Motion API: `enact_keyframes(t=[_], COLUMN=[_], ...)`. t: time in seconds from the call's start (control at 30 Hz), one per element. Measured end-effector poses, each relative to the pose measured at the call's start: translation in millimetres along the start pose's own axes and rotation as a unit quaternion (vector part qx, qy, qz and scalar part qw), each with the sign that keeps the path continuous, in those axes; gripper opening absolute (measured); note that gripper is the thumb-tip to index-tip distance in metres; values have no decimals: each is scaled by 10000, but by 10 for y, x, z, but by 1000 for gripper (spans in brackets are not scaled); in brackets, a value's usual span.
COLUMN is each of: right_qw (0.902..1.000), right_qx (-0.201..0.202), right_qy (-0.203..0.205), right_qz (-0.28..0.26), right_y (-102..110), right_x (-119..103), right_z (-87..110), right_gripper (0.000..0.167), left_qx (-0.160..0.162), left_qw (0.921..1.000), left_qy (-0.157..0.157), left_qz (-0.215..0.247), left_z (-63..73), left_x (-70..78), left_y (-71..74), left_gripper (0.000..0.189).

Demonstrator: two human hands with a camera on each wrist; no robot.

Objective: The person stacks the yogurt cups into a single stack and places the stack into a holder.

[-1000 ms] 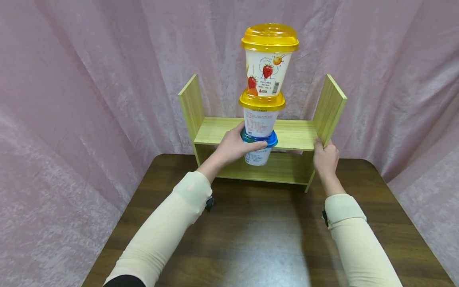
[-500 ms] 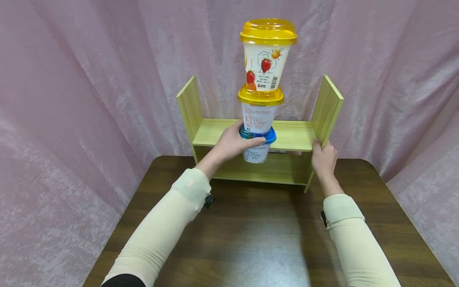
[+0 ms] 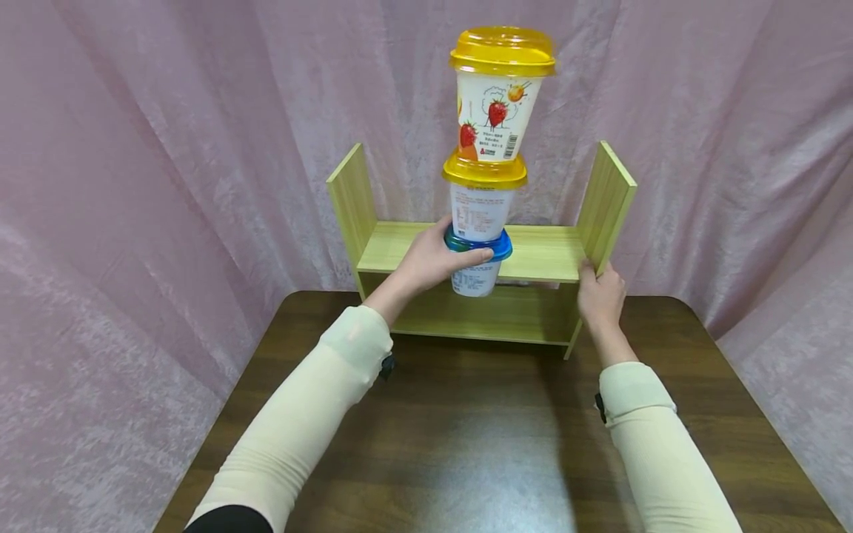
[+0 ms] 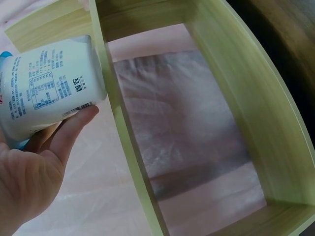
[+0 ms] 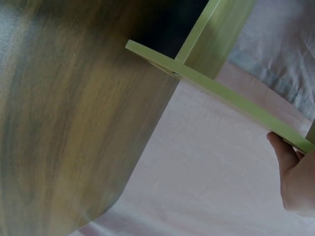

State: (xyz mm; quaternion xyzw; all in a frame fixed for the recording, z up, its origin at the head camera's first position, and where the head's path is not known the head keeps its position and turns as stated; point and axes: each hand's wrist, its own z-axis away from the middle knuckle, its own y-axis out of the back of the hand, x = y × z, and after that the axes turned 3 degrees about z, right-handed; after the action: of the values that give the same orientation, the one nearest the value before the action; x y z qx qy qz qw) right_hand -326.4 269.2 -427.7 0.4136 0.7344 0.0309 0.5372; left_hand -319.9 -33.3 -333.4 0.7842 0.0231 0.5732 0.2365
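My left hand [image 3: 433, 259] grips the lowest of three stacked lidded paper cups around its blue lid. This bottom cup [image 3: 475, 280] is white with small print. On it stands a white cup [image 3: 480, 215] with a yellow lid, and on top a larger strawberry-printed cup [image 3: 496, 118], also yellow-lidded. The stack is upright in front of the light wooden shelf [image 3: 543, 248]. In the left wrist view, the bottom cup's base [image 4: 93, 69] appears close to the shelf board's edge; contact is unclear. My right hand [image 3: 602, 296] holds the shelf's right side panel [image 5: 221, 91] at mid-height.
The two-level shelf stands towards the back of a dark brown table [image 3: 466, 437]. Its left side panel [image 3: 353, 192] rises to the left of the stack. A pink curtain [image 3: 200, 148] hangs behind and around the table.
The left hand and the cup stack have risen a little. The right hand keeps its hold on the side panel; the shelf shifts only slightly in view.
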Motion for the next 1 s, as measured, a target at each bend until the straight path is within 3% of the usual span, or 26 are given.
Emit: enact_keyframes(t=[0.17,0.43,0.67,1.0], right_qw=[9999,9995,9989,9986], right_qx=[-33,97,-2,128], right_qy=[-108,-148,-157,-178], right_qz=[-82,-256,-449,-476], right_y=[3,-1,-70,-39], right_x=[7,31,44,-3], right_z=[69,161,215,379], right_gripper=[48,44,44,41], left_qx=[85,-58,46,-159], left_qw=[9999,9997,10000,9997], left_qy=[55,-64,30,3], left_qz=[86,221,-36,205], left_z=[10,-16,10,4], left_x=[-20,-24,38,60], left_y=[-5,-5,17,51], left_gripper=[80,79,76,74])
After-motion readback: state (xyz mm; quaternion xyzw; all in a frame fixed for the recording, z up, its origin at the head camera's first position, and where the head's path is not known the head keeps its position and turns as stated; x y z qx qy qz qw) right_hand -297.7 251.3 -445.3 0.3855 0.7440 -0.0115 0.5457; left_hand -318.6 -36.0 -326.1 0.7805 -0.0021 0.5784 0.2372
